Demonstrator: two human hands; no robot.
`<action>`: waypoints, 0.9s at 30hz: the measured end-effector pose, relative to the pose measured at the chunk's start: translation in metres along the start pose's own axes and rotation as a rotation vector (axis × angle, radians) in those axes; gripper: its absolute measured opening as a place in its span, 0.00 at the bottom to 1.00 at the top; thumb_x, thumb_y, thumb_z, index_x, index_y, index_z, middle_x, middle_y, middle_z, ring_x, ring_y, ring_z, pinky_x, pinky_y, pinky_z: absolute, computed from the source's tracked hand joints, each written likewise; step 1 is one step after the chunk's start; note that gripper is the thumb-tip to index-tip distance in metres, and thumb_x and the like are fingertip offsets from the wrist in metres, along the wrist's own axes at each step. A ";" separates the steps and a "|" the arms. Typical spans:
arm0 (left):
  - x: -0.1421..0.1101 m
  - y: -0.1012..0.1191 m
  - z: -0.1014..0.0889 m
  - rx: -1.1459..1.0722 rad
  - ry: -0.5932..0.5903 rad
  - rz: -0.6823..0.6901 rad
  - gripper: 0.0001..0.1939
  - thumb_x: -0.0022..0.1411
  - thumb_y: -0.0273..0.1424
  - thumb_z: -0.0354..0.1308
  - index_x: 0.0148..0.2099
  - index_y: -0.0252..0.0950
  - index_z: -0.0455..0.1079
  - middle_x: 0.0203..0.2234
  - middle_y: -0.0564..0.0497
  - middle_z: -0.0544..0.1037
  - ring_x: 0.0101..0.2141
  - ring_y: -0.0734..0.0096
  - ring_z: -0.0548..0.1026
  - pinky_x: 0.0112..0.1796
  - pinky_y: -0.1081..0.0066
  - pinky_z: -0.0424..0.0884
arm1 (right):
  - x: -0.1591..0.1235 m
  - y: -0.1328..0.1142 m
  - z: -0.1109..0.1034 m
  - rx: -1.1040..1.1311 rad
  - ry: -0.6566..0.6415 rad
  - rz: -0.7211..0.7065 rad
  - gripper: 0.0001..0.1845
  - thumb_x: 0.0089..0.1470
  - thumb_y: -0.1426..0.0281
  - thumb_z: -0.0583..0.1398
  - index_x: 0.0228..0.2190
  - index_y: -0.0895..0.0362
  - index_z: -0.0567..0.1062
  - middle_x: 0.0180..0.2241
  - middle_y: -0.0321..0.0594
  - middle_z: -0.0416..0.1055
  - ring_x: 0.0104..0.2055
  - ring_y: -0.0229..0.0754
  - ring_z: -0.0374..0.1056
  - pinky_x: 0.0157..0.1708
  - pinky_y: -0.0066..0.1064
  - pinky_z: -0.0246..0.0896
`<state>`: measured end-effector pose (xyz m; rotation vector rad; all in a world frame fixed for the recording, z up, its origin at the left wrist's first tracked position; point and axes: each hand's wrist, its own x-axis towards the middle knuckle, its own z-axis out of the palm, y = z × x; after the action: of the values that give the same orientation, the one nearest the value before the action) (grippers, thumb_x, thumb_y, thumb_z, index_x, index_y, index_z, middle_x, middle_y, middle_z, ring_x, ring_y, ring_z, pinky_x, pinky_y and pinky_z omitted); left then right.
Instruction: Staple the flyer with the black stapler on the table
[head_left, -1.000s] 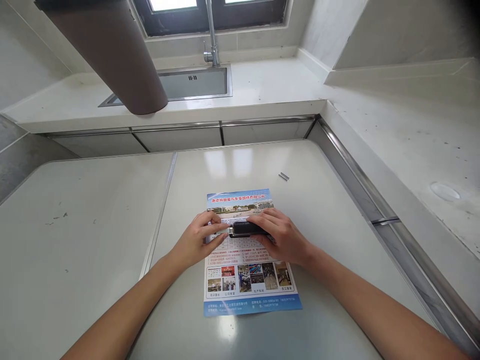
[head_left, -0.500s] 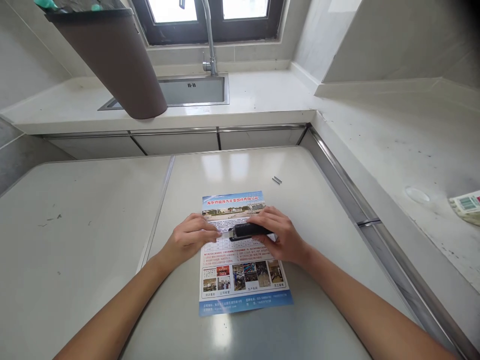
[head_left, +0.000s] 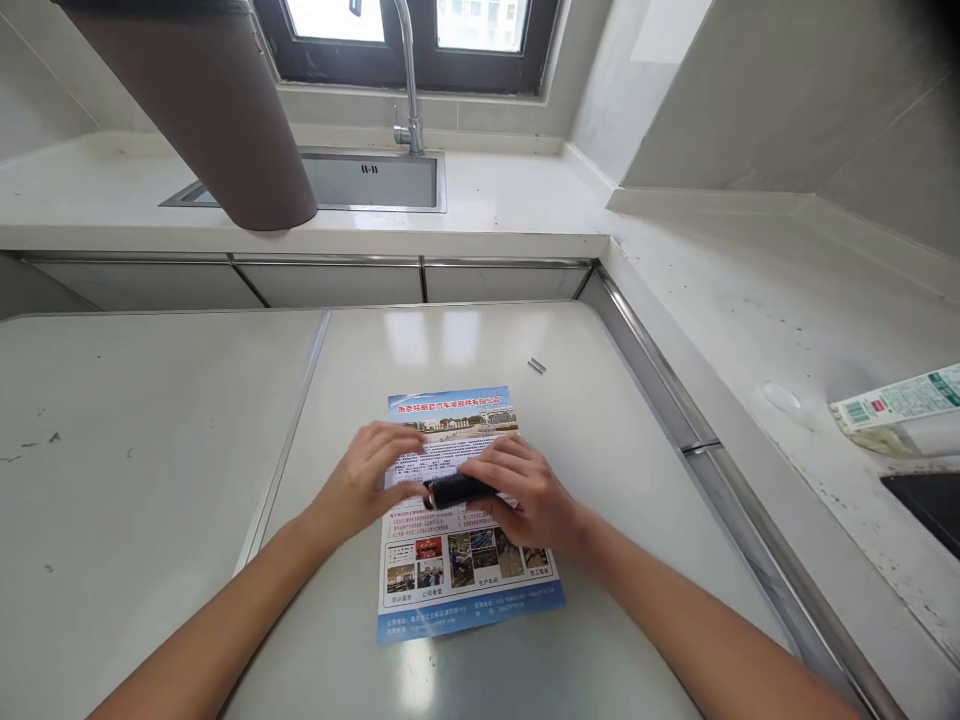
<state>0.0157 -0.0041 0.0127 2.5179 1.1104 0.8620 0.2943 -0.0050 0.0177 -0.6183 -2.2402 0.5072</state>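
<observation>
A printed flyer (head_left: 469, 575) lies flat on the white table, with photos along its lower part and a blue band at its bottom edge. Over its middle, my right hand (head_left: 521, 490) is wrapped round a black stapler (head_left: 454, 490), whose front end points left. My left hand (head_left: 379, 475) is at that front end, its thumb tip touching or very close to it. The left fingers are stretched out and apart from the thumb, slightly blurred. Beyond the flyer, two short strips of staples (head_left: 537, 366) rest on the table.
The folding table (head_left: 630, 480) has a seam left of the flyer. Behind it is a counter with a sink (head_left: 379, 185), a faucet (head_left: 411, 120) and a tall brown bin (head_left: 217, 120). On the right-hand counter lies a carton (head_left: 900, 405).
The silver piece that showed between my left fingertips and the stapler is out of sight. My left fingers have lifted and spread. The stapler has moved slightly nearer to me; the view has shifted.
</observation>
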 end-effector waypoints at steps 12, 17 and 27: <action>-0.006 -0.015 0.004 0.095 -0.056 -0.245 0.26 0.67 0.39 0.59 0.66 0.45 0.66 0.60 0.41 0.69 0.58 0.50 0.71 0.60 0.45 0.66 | -0.009 0.055 -0.048 -0.484 0.446 0.492 0.13 0.63 0.68 0.60 0.49 0.51 0.76 0.42 0.43 0.78 0.44 0.54 0.69 0.46 0.46 0.60; -0.005 -0.012 -0.001 -0.004 0.082 -0.247 0.15 0.69 0.35 0.57 0.57 0.45 0.75 0.58 0.45 0.70 0.49 0.60 0.75 0.47 0.62 0.77 | -0.012 0.062 -0.045 -0.517 0.404 0.567 0.13 0.63 0.67 0.60 0.48 0.52 0.76 0.43 0.42 0.79 0.45 0.53 0.68 0.44 0.43 0.57; -0.001 -0.010 -0.012 -0.253 0.172 -0.528 0.11 0.68 0.38 0.58 0.48 0.43 0.78 0.50 0.48 0.77 0.33 0.70 0.75 0.28 0.71 0.71 | -0.011 0.068 -0.044 -0.404 0.303 0.578 0.14 0.61 0.69 0.60 0.48 0.50 0.76 0.45 0.41 0.79 0.46 0.51 0.69 0.46 0.43 0.58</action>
<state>0.0016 0.0021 0.0172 1.8433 1.5136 0.9946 0.3530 0.0506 0.0044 -1.4689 -1.8630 0.2068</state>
